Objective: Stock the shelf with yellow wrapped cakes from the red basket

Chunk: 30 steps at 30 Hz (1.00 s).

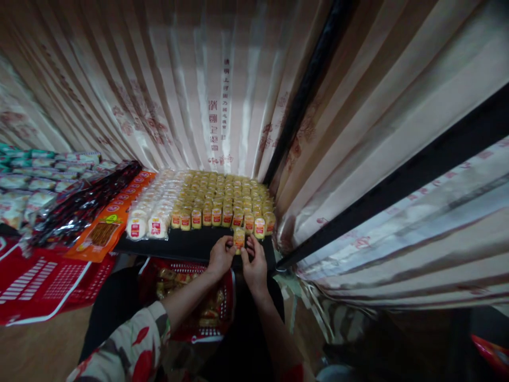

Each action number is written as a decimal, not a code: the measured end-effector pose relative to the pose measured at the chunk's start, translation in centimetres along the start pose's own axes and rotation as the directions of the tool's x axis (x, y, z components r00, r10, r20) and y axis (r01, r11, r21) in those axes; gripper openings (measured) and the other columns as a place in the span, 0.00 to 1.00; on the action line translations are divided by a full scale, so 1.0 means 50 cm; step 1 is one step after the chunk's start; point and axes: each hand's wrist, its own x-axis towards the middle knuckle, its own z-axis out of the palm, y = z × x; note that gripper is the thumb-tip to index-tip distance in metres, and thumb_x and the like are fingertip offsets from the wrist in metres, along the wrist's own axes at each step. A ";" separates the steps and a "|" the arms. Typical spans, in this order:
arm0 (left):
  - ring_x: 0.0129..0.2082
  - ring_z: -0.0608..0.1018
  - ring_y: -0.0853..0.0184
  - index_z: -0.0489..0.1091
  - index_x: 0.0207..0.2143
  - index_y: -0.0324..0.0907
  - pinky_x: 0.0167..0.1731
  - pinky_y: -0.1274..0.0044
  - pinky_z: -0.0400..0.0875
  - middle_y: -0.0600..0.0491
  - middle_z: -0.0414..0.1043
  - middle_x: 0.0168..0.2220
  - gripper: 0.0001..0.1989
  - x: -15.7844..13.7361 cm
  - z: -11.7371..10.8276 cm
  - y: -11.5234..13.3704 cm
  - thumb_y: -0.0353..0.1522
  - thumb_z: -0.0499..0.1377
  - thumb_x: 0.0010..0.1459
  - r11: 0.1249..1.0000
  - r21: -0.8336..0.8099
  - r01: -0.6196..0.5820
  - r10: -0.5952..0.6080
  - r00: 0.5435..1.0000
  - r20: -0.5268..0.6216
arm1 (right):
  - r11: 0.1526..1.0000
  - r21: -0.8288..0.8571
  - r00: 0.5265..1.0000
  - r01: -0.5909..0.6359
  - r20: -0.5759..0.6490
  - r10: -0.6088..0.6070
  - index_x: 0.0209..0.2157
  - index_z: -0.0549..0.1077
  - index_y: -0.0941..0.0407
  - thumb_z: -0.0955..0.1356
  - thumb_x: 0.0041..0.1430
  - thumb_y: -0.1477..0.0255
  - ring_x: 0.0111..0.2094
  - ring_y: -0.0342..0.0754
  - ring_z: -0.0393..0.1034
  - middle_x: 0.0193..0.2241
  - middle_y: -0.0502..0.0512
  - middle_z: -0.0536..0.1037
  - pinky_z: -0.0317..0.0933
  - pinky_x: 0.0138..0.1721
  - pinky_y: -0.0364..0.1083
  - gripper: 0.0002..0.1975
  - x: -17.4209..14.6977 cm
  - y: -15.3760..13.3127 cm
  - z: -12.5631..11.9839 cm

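Between my two hands, at the front edge of a black table (pixel 186 245), is a small yellow wrapped snack cake (pixel 239 238) with an orange-red label. The fingers of my left hand (pixel 221 258) pinch its left side. On its right side, the thumb and fingers of my right hand (pixel 254 262) close on it. Just beyond, rows of similar yellow packaged cakes (pixel 227 212) stand packed together, labels facing me. Below my left forearm, a red basket (pixel 228 302) holds several more yellow packets (pixel 209 313), partly hidden by the arm.
White round packets (pixel 155 225) line up left of the yellow rows. Further left lie an orange snack bag (pixel 104 233), dark shiny packs (pixel 79 199) and white-green packets (pixel 42 183). A second red basket (pixel 35 276) stands front left. Pleated curtains (pixel 178 79) and black poles (pixel 304 90) bound the back and right.
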 end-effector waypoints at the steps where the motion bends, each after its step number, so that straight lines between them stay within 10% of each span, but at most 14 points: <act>1: 0.27 0.70 0.73 0.69 0.37 0.41 0.32 0.81 0.65 0.55 0.71 0.32 0.09 0.003 0.002 0.004 0.26 0.57 0.51 1.000 0.018 0.002 -0.002 1.000 -0.016 | 0.999 -0.040 1.000 0.018 -0.018 -0.019 0.53 0.63 0.57 0.61 0.57 0.67 0.47 0.50 0.66 0.48 0.63 0.67 0.64 0.47 0.52 0.22 -0.002 -0.001 0.000; 16: 0.32 0.72 0.70 0.69 0.37 0.41 0.39 0.78 0.65 0.52 0.71 0.35 0.09 0.063 0.056 0.042 0.26 0.57 0.52 0.998 0.068 -0.005 0.007 1.000 -0.029 | 0.931 -0.312 0.975 0.192 -0.050 -0.218 0.50 0.68 0.57 0.56 0.59 0.73 0.48 0.52 0.62 0.45 0.62 0.66 0.59 0.51 0.55 0.20 0.030 0.044 0.007; 30: 0.32 0.70 0.69 0.63 0.37 0.43 0.37 0.78 0.64 0.53 0.65 0.36 0.08 0.064 0.073 0.039 0.27 0.56 0.53 0.989 0.100 -0.110 0.118 0.990 -0.073 | 0.908 -0.400 0.985 0.123 -0.063 -0.161 0.54 0.64 0.53 0.55 0.60 0.73 0.47 0.51 0.63 0.45 0.61 0.66 0.61 0.48 0.52 0.22 0.029 0.060 0.018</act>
